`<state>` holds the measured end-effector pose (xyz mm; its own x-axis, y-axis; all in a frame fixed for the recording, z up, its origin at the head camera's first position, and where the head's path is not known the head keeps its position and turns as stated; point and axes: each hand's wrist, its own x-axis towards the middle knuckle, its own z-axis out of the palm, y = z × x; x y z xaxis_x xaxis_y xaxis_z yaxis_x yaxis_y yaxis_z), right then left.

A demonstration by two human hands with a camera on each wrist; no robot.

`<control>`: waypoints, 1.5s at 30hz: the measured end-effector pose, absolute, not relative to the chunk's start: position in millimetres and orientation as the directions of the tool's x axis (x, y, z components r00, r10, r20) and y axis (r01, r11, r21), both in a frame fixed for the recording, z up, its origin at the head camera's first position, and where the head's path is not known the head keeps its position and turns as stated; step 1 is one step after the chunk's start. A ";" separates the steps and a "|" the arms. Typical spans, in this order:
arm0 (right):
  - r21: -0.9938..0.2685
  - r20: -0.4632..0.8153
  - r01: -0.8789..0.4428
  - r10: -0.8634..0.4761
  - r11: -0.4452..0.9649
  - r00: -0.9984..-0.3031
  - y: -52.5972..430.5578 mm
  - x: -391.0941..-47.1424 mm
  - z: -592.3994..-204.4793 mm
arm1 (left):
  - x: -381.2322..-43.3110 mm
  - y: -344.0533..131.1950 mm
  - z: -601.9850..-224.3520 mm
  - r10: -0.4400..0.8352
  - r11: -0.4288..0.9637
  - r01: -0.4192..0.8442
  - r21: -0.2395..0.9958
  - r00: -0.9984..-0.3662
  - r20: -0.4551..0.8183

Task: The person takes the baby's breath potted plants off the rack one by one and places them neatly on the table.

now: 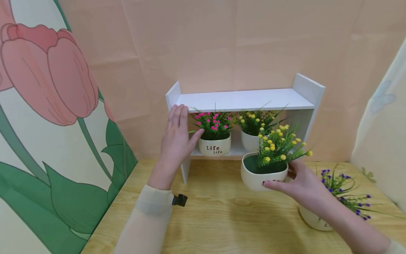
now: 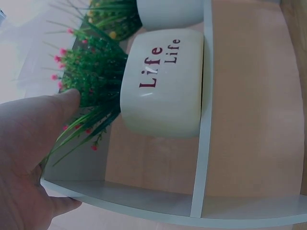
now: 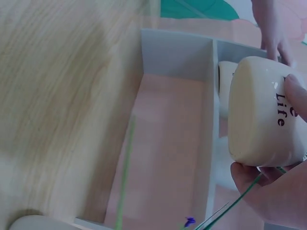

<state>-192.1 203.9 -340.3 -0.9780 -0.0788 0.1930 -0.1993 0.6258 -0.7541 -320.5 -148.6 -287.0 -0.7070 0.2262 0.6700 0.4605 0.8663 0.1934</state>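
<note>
In the head view my right hand (image 1: 301, 181) grips a white potted plant with yellow flowers (image 1: 264, 176), thumb across its front and fingers behind the rim. The right wrist view shows this pot (image 3: 261, 115) raised in front of the shelf, its base turned to the camera. My left hand (image 1: 177, 137) rests with straight fingers at the upper left of the white shelf (image 1: 241, 98). Its thumb (image 2: 62, 103) is spread beside the pink-flowered potted plant (image 1: 215, 145), which stands on the lower board. Another yellow-flowered potted plant (image 1: 250, 141) stands to its right, partly hidden.
A potted plant with purple flowers (image 1: 317, 218) stands at the right on the wooden table (image 1: 209, 218), partly behind my right forearm. Behind the shelf hangs a peach backdrop (image 1: 222, 46). A tulip-printed panel (image 1: 47, 88) borders the left side.
</note>
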 end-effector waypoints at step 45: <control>-0.659 0.205 -0.239 -0.135 0.713 -0.969 214.3 -187.0 -412.7 | -322.7 -148.3 -288.8 0.224 0.867 0.459 0.195 -0.707 0.671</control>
<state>-187.0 214.3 -412.7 -0.9694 -0.1350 0.2049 -0.2386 0.7134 -0.6588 -322.7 -148.3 -288.8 -0.7068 0.2236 0.6711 0.4590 0.8668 0.1947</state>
